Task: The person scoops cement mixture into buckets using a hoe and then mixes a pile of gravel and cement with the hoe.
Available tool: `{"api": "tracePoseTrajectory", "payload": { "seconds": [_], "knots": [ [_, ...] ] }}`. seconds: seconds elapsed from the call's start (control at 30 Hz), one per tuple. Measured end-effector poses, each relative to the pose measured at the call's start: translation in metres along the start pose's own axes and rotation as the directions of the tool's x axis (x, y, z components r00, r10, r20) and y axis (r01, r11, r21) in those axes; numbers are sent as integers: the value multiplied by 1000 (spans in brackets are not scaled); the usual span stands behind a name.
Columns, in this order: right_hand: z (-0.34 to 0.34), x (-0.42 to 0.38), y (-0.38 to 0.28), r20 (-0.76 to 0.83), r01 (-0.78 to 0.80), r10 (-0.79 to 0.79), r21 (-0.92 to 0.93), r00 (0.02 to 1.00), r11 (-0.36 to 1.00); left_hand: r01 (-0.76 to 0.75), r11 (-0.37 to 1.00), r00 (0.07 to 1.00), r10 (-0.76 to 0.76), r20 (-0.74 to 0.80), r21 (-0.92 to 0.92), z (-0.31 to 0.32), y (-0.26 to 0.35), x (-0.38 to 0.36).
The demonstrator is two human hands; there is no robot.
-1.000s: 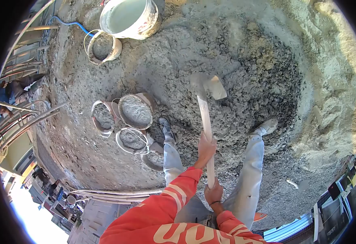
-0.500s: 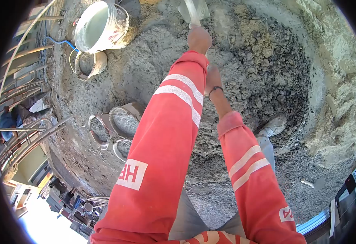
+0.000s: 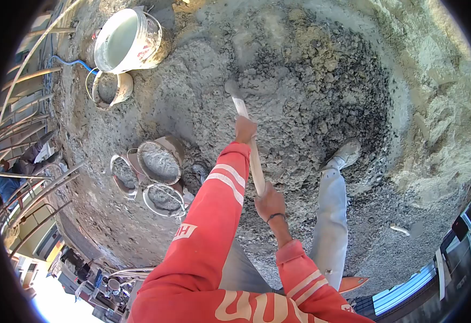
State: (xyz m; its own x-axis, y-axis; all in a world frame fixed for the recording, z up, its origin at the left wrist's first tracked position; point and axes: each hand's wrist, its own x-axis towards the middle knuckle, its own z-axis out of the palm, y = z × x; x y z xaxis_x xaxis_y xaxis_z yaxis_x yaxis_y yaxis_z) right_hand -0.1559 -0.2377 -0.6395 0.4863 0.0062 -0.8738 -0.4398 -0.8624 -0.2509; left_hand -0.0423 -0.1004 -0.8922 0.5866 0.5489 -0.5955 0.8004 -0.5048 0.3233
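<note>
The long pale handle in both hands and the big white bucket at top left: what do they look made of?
The long pale handle looks like bare, unpainted wood: matte, light tan, dusted grey. The big white bucket appears to be smooth plastic, smeared with cement; its rim is thin and even. Left hand and right hand grip the handle.

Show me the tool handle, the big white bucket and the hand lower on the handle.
tool handle (image 3: 255, 164), head view, middle of the shaft
big white bucket (image 3: 118, 36), head view, inside wall
right hand (image 3: 269, 202), head view, back of the hand

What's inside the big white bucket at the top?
The big white plastic bucket holds a pale, smooth, cloudy liquid filling most of it. Its bottom is covered by that liquid, so anything lying underneath cannot be seen.
</note>
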Motion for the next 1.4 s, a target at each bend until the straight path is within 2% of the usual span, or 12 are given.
{"api": "tracePoseTrajectory", "payload": {
  "seconds": [0.1,0.17,0.23,0.43,0.57,0.67,0.83,1.07,1.13,1.17,1.23,1.4],
  "knots": [
    [41,-60,53,-31,-40,37,-123,999,992,460,652,868,-188,459,-603,3,-37,-70],
    [73,-101,82,-77,-125,116,-125,990,984,500,467,861,-179,476,-729,3,-61,-132],
    [99,-136,106,-88,-224,216,-101,973,969,565,541,823,-319,470,-623,-15,-68,-191],
    [173,-186,140,-79,-214,206,-108,975,971,278,745,960,-244,141,-606,-117,-101,-266],
    [157,-91,68,-154,353,-367,-112,917,929,177,375,979,-165,123,-910,-229,-87,-170],
    [111,6,-49,-158,535,-567,-206,808,820,-81,764,951,-134,-280,-641,-269,-71,-67],
    [67,53,-132,14,465,-475,-235,880,854,200,835,951,-292,-104,-513,-206,-85,30],
    [16,-68,25,152,253,-208,-403,966,880,373,850,921,-387,40,-372,-3,-153,-87],
    [-34,-104,57,169,213,-157,-398,973,892,566,358,819,-349,456,-742,-10,-125,-130],
    [-59,-113,83,198,228,-153,-450,968,864,570,356,818,-334,469,-740,-6,-113,-146],
    [-110,-118,139,263,273,-148,-547,954,792,653,-274,618,-346,706,-706,5,-100,-184],
    [-204,-117,247,289,460,-365,-667,885,586,491,-491,601,-407,688,-719,-17,-42,-333]
  ]
}}
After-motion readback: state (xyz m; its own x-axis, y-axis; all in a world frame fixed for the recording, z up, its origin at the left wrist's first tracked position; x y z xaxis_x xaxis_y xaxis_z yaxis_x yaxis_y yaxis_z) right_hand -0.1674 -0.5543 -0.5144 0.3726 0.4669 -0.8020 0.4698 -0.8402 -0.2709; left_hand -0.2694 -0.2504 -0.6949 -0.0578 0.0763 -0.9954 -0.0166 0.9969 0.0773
